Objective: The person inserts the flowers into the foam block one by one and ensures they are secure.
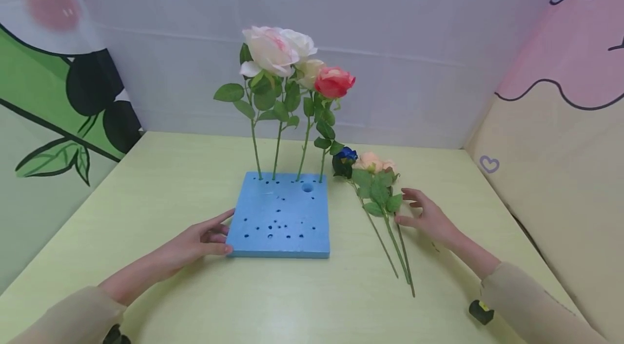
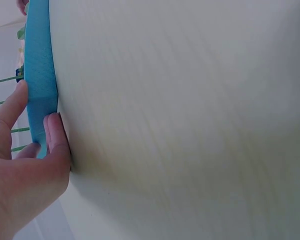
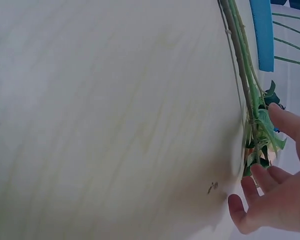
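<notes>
A blue foam block (image 1: pixel 278 214) dotted with holes lies flat on the table. My left hand (image 1: pixel 205 238) holds its left edge at the near corner; in the left wrist view the thumb (image 2: pixel 17 102) lies on top and the fingers press the side. Along the block's far edge stand several upright roses, among them a pale pink rose (image 1: pixel 270 51) and a coral-red rose (image 1: pixel 335 82). To the right lie more stems, with a blue rose (image 1: pixel 346 154) and peach roses (image 1: pixel 370 162). My right hand (image 1: pixel 429 219) hovers beside their leaves, fingers apart and holding nothing.
A pale yellow table (image 1: pixel 195 306) carries everything. Behind it hangs a white cloth (image 1: pixel 414 62). Painted panels with cartoon shapes flank the left and right sides. Dark bands with small devices (image 1: pixel 481 312) sit at both wrists.
</notes>
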Motion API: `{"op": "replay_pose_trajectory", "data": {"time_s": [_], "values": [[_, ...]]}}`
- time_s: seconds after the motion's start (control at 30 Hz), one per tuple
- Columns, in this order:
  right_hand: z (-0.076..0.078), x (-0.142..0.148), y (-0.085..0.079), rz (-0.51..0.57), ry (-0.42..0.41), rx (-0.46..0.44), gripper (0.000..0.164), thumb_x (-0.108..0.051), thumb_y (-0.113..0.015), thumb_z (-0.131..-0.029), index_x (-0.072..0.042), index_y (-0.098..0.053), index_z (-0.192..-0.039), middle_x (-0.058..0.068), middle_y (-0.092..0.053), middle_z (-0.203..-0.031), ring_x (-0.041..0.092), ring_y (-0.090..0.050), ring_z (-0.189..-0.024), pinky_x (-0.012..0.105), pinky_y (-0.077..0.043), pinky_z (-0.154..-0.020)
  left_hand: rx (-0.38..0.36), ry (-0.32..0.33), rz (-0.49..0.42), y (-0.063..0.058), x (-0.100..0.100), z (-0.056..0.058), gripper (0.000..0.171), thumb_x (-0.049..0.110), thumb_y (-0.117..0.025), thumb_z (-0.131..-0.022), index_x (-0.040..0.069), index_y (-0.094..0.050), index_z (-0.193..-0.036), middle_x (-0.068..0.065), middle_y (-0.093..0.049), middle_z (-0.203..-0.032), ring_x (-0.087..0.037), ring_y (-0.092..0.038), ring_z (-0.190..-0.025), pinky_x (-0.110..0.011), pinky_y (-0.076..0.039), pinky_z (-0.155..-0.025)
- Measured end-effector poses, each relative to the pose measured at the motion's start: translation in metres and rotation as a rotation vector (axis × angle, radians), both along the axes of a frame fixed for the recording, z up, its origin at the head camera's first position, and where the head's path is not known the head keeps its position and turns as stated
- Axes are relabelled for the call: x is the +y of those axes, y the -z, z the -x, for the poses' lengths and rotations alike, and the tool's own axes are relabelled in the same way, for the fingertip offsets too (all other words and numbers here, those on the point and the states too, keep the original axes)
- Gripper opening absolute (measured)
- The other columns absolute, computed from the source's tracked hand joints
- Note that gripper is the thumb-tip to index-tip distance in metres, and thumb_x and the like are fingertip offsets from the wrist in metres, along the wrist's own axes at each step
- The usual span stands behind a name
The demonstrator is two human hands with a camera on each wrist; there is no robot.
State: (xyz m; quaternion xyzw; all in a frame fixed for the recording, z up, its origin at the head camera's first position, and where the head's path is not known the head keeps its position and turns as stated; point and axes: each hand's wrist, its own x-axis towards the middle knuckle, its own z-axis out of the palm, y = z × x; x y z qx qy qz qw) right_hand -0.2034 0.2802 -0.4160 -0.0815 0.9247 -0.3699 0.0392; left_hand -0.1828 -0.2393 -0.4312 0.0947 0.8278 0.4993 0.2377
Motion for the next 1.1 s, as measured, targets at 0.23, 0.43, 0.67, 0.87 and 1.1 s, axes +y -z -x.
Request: {"op": "replay_pose_trajectory", "data": {"time_s": [0.23,0.43,0.67,0.87,1.1], "values": [[0.001,-0.001,0.0,-0.013,-0.013,-0.075,0.081,-0.028,-0.075,-0.088,0.004,-0.032,-0.148,0.028,-0.048,-0.141,0.048,-0.044,-0.129,0.062,-0.039,-0.103,0.007,0.009,-0.007,0.002,-0.001,0.002,0.089,0.033,-0.074,-0.088,0.021,-0.022,-0.159,-0.016,-0.05,-0.138,-0.024,-0.053,-0.119,-0.04,-0.045,-0.101],[0.002,0.0,0.002,-0.037,-0.046,-0.099,0.086,-0.029,-0.078,-0.085,0.01,-0.033,-0.147,0.03,-0.05,-0.137,0.046,-0.046,-0.126,0.06,-0.038,-0.104,-0.002,0.001,0.005,0.002,0.0,0.001,0.089,0.035,-0.074,-0.088,0.021,-0.022,-0.159,-0.015,-0.05,-0.138,-0.024,-0.053,-0.118,-0.038,-0.046,-0.1],[0.005,0.002,0.002,-0.098,-0.07,-0.082,0.083,-0.031,-0.08,-0.083,0.012,-0.039,-0.141,0.032,-0.049,-0.136,0.048,-0.045,-0.127,0.064,-0.036,-0.105,0.005,0.003,-0.005,0.0,0.0,0.001,0.089,0.034,-0.074,-0.088,0.021,-0.022,-0.159,-0.015,-0.05,-0.138,-0.024,-0.053,-0.119,-0.04,-0.045,-0.101],[0.012,0.008,-0.001,-0.084,-0.116,-0.13,0.071,-0.024,-0.077,-0.085,0.011,-0.045,-0.138,0.03,-0.053,-0.132,0.045,-0.05,-0.123,0.057,-0.041,-0.105,0.011,0.012,-0.019,0.002,-0.002,0.002,0.088,0.032,-0.074,-0.088,0.019,-0.022,-0.159,-0.016,-0.049,-0.137,-0.024,-0.053,-0.118,-0.036,-0.046,-0.098],[0.021,0.015,-0.007,-0.039,-0.13,-0.18,0.061,-0.013,-0.075,-0.086,0.011,-0.048,-0.135,0.018,-0.066,-0.102,0.018,-0.059,-0.091,0.029,-0.048,-0.078,0.007,0.01,-0.012,0.001,-0.001,0.002,0.088,0.033,-0.074,-0.088,0.02,-0.022,-0.159,-0.016,-0.049,-0.138,-0.024,-0.052,-0.118,-0.037,-0.045,-0.099]]}}
